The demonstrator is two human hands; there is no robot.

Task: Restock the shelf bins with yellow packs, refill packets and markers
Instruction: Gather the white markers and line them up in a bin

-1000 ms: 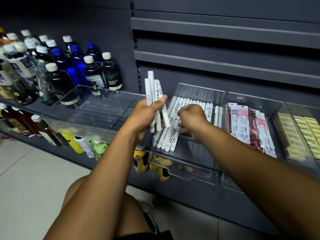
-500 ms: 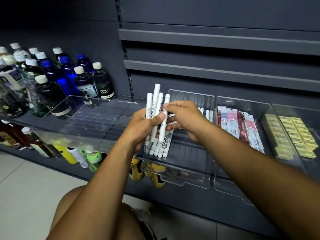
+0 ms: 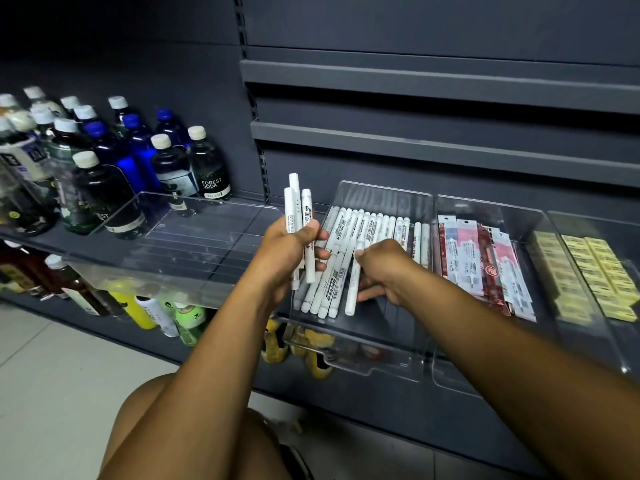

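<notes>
Inside the marker bin (image 3: 363,355), the front right floor lies open beside my right hand (image 3: 384,271), which pinches one marker (image 3: 351,296). Laid markers (image 3: 370,226) fill its back and left. My left hand (image 3: 287,251) with its bundle (image 3: 297,209) blocks its left edge. Its right wall fences off the refills (image 3: 485,265). Left of the bin, the tray (image 3: 194,237) floor gives room.

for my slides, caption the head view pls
Restocking: left hand holds spare white markers while right hand pinches one marker in the clear bin.

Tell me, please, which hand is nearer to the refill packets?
Right. The right hand grips a marker in the clear bin beside the refill packets; the left hand, holding a bunch of markers, is farther left of them.
</notes>
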